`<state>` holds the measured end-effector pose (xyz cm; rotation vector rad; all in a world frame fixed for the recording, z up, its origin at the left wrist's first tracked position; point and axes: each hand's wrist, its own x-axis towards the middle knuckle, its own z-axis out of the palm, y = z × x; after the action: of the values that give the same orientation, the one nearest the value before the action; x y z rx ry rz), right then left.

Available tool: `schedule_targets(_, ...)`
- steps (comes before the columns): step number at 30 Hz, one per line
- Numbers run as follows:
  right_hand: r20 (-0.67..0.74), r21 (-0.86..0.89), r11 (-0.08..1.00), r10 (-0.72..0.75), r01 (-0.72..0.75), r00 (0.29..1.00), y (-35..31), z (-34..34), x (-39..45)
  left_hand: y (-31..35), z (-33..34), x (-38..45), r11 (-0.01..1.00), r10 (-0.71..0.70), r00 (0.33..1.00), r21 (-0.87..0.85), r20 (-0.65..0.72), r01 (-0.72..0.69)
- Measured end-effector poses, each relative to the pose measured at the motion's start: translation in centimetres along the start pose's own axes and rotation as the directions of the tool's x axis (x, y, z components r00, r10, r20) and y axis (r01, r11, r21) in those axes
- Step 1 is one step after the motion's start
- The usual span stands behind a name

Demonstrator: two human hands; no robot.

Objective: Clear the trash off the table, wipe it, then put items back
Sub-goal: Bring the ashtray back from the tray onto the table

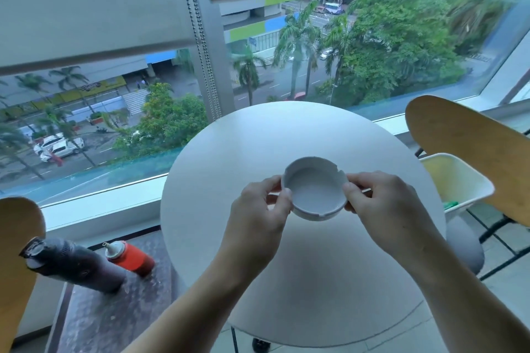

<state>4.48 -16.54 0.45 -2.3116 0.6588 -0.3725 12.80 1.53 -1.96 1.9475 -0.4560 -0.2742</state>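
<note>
Both of our hands meet over the middle of a round white table (286, 281), and between them we hold a small white ashtray (314, 193). Our left hand (259, 215) pinches the ashtray's left rim, thumb on the near edge and fingers curled behind the wall. Our right hand (384, 209) pinches the right rim in the same way, thumb tip pressed on the edge. The ashtray is round and shallow, with small notches cut into its rim, and its hollow faces up toward us; we cannot tell whether its base touches the tabletop or hangs just above it. Down past our left forearm, on a dark speckled surface beside the table, stand a dark bottle (71, 264) and, just to its right, a red squeeze bottle (130, 258) with a pale nozzle. At the far left edge we see part of a curved wooden chair back (14, 238). To the right of our right hand, beyond the table's edge, sits a white bin (464, 180) with something green inside, and behind it another wooden chair back (473, 152). Ahead of our hands a wide window (372, 51), its roller blinds (86, 3) partly lowered, looks down on palms, parked cars and a street.
</note>
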Motion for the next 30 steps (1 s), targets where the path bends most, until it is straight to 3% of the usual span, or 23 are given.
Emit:
schedule_targets(12,-0.001,0.023,0.999,0.040,-0.040,0.999,4.7,-2.1,1.6,1.2,4.9,1.4,0.985,0.017,0.998,0.170,0.063,-0.027)
schedule_targets(30,0.044,0.012,0.998,0.063,-0.063,0.997,5.4,-2.7,1.8,1.8,5.6,1.8,0.967,-0.014,0.998,0.256,0.058,-0.001)
